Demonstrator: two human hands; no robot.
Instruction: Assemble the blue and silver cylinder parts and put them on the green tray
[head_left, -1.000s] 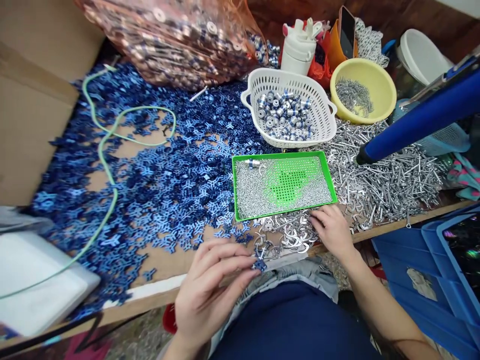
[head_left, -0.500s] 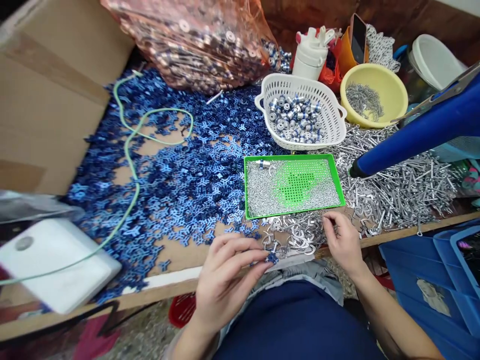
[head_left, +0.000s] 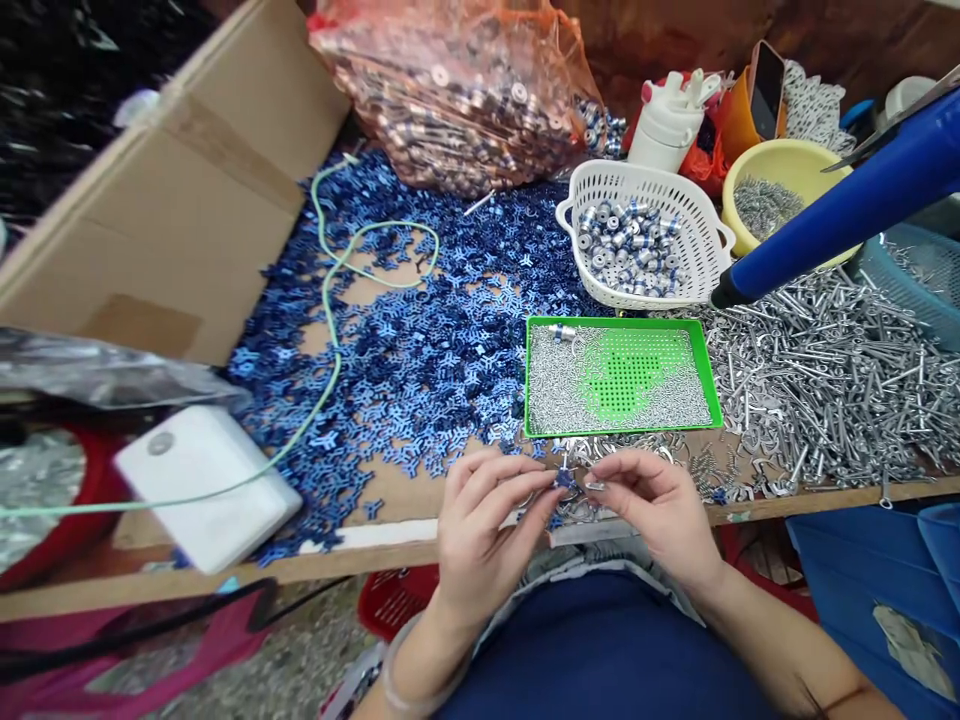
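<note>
My left hand pinches a small blue cross-shaped piece at its fingertips, just above the table's front edge. My right hand meets it from the right, with a small silver clip pinched between thumb and forefinger. Both hands hover in front of a green perforated tray holding tiny silver parts. A pile of curved silver clips lies between the tray and my hands. Blue cross-shaped pieces cover the table to the left.
A white basket holds silver-blue rollers, with a yellow bowl of clips beside it. Silver pins are heaped at right under a blue tool handle. A cardboard box, white device, green cord and bagged parts stand left and behind.
My right hand left the clip pile and came in to meet my left hand, now with a silver clip. The view has swung to the left.
</note>
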